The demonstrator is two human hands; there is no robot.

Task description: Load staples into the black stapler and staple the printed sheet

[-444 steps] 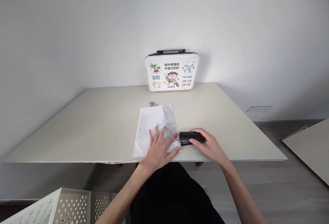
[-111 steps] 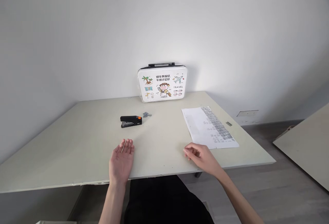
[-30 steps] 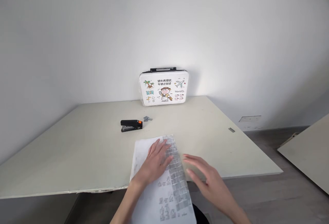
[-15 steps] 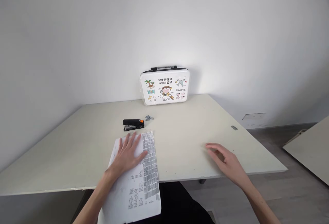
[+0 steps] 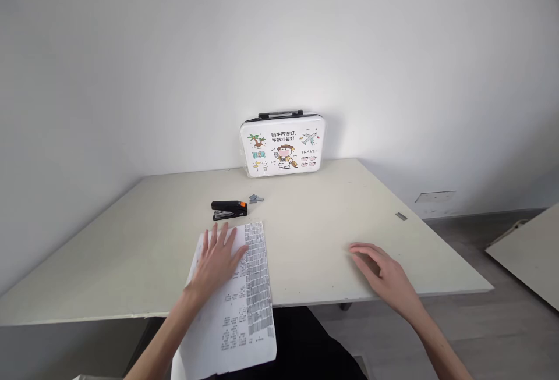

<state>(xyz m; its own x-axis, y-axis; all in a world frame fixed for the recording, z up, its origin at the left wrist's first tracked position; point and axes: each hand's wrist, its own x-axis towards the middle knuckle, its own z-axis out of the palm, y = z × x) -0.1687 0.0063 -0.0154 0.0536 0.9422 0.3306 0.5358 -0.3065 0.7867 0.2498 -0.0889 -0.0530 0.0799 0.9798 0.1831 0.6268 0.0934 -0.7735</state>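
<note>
My left hand lies flat on a stack of printed paper sheets, fingers spread and thumb out to the side. The paper has a grey patterned band along its right side, and its lower end hangs past the table's front edge. Just beyond my left fingertips sits a black stapler with an orange patch. Beside it is a small pile of staple strips. My right hand is at the table's front edge on the right, fingers curved, with a gap between thumb and index finger and nothing visible in it.
A white cartoon-printed case with a black handle stands against the wall at the back of the pale table. One more staple strip lies near the right edge. A white panel stands beyond the table at right.
The whole view has shifted slightly. My left hand has slid a little on the paper, its thumb drawn closer. My right hand keeps about the same pose.
</note>
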